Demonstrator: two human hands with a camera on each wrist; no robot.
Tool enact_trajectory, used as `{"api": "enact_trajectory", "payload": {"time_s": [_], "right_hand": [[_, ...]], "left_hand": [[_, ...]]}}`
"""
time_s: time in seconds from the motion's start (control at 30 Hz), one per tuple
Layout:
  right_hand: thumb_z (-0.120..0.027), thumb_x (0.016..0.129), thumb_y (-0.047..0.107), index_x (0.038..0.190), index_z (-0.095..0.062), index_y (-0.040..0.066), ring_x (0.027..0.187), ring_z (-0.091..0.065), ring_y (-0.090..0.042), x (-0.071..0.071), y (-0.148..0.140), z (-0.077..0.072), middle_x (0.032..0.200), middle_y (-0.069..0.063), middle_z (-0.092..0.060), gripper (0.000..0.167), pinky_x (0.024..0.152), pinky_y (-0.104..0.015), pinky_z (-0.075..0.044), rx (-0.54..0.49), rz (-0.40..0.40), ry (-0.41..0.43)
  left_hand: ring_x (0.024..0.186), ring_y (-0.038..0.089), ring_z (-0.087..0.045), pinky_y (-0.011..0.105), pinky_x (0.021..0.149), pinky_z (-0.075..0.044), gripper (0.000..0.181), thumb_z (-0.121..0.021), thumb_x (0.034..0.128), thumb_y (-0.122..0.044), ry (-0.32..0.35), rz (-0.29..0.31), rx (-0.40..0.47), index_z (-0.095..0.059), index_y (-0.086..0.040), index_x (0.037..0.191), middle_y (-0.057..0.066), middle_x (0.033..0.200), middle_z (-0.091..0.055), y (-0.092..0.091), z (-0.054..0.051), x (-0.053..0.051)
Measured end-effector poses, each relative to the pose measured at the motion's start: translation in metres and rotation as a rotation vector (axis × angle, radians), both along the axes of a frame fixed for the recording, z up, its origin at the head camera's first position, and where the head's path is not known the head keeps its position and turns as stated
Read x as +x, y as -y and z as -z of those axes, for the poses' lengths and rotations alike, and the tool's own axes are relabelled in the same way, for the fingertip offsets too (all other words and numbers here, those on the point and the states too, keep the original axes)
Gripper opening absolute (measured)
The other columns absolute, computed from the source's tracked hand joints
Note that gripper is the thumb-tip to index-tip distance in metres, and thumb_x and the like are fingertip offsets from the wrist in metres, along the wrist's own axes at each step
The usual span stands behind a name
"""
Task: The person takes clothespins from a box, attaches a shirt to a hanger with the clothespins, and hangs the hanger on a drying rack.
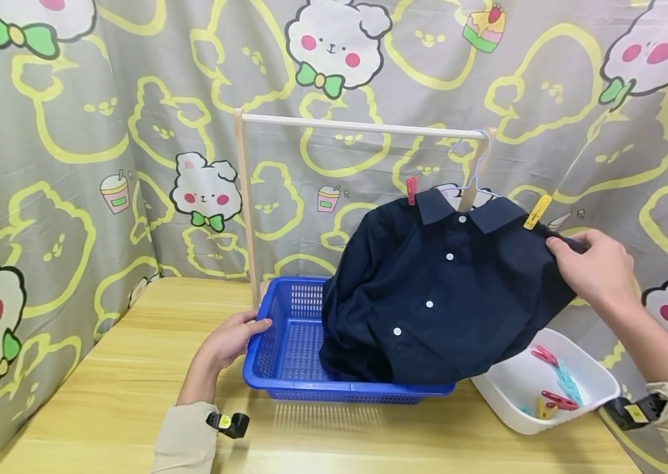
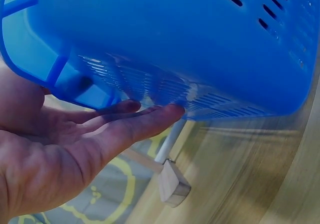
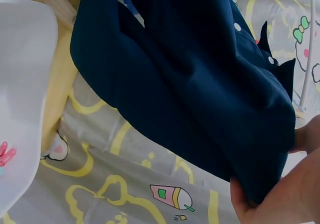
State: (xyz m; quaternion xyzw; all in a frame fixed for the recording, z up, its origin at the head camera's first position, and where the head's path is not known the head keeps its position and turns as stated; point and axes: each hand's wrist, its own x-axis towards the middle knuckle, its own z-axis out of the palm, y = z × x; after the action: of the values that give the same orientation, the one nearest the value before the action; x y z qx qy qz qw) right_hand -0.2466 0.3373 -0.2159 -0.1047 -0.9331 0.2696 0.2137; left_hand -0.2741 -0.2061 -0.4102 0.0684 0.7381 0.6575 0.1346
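Note:
A dark navy shirt (image 1: 458, 289) with white buttons hangs from a thin wire hanger (image 1: 476, 178). A red clothespin (image 1: 411, 190) stands on one shoulder and a yellow clothespin (image 1: 538, 212) on the other. My right hand (image 1: 597, 266) pinches the shirt's fabric near the right shoulder, drawing it outward; in the right wrist view that cloth (image 3: 200, 99) drapes from the fingers. At the left end of a blue plastic basket (image 1: 259, 349), my left hand (image 1: 233, 339) grips the rim, thumb on top. Its fingers (image 2: 145, 121) reach along the outer wall. Lower shirt folds lie in the basket.
The hanger hooks over the right end of a white rod (image 1: 358, 125) on a wooden stand (image 1: 245, 217). A white tub (image 1: 524, 421) with several clothespins sits at the right on the wooden table (image 1: 132, 368). A patterned curtain (image 1: 150, 131) closes off the back.

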Motion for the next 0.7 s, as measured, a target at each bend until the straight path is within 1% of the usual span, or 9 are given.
{"api": "enact_trajectory", "payload": {"time_s": [0.03,0.07,0.17,0.3,0.4,0.5,0.7], "right_hand": [[-0.043,0.102,0.050,0.136,-0.049,-0.009,0.124,-0.035,-0.057,0.000,0.001,0.000,0.132,-0.037,-0.048,0.068,0.090,-0.065,-0.039,-0.010,-0.001,-0.013],[-0.044,0.102,0.049,0.137,-0.049,-0.009,0.126,-0.035,-0.057,0.000,0.001,0.000,0.134,-0.037,-0.049,0.068,0.091,-0.065,-0.037,-0.014,-0.003,-0.028],[-0.046,0.101,0.049,0.140,-0.048,-0.006,0.127,-0.039,-0.055,-0.001,0.003,-0.001,0.134,-0.035,-0.052,0.067,0.085,-0.057,-0.040,-0.033,-0.002,-0.065],[-0.047,0.100,0.051,0.144,-0.045,-0.002,0.127,-0.042,-0.052,-0.002,0.005,-0.005,0.134,-0.033,-0.055,0.070,0.077,-0.046,-0.039,-0.060,0.008,-0.082],[-0.048,0.099,0.052,0.144,-0.045,-0.002,0.128,-0.042,-0.051,-0.002,0.006,-0.007,0.135,-0.033,-0.055,0.070,0.078,-0.046,-0.039,-0.070,0.009,-0.084],[-0.048,0.099,0.052,0.143,-0.046,-0.001,0.127,-0.044,-0.050,-0.002,0.008,-0.009,0.133,-0.032,-0.057,0.069,0.077,-0.044,-0.039,-0.072,-0.002,-0.096],[-0.047,0.099,0.053,0.140,-0.049,-0.001,0.123,-0.048,-0.048,-0.001,0.013,-0.011,0.131,-0.031,-0.058,0.067,0.075,-0.040,-0.040,-0.078,-0.016,-0.105]], "left_hand": [[0.112,0.034,-0.068,0.042,0.091,-0.058,0.057,-0.046,0.1071,-0.021,-0.001,0.000,-0.001,-0.031,0.013,0.150,0.035,0.134,-0.056,0.000,0.000,0.000],[0.112,0.034,-0.068,0.042,0.091,-0.059,0.057,-0.046,0.1071,-0.021,-0.002,0.001,-0.002,-0.031,0.013,0.149,0.035,0.134,-0.056,0.000,0.000,0.000],[0.111,0.033,-0.068,0.042,0.091,-0.059,0.057,-0.047,0.1070,-0.021,-0.006,0.007,-0.001,-0.031,0.014,0.149,0.034,0.133,-0.057,0.000,-0.001,0.001],[0.111,0.031,-0.068,0.042,0.092,-0.058,0.058,-0.047,0.1069,-0.022,-0.009,0.019,-0.003,-0.031,0.014,0.149,0.033,0.132,-0.058,-0.001,-0.001,0.001],[0.111,0.032,-0.068,0.042,0.092,-0.058,0.058,-0.047,0.1070,-0.022,-0.009,0.015,-0.014,-0.031,0.014,0.150,0.033,0.133,-0.058,-0.001,-0.002,0.001],[0.113,0.034,-0.067,0.042,0.092,-0.058,0.057,-0.047,0.1071,-0.022,-0.006,0.005,-0.021,-0.031,0.013,0.150,0.034,0.134,-0.057,-0.001,-0.002,0.001],[0.113,0.036,-0.067,0.043,0.092,-0.058,0.057,-0.046,0.1072,-0.020,-0.005,0.008,-0.016,-0.030,0.013,0.150,0.035,0.134,-0.056,-0.002,-0.002,0.002]]}}
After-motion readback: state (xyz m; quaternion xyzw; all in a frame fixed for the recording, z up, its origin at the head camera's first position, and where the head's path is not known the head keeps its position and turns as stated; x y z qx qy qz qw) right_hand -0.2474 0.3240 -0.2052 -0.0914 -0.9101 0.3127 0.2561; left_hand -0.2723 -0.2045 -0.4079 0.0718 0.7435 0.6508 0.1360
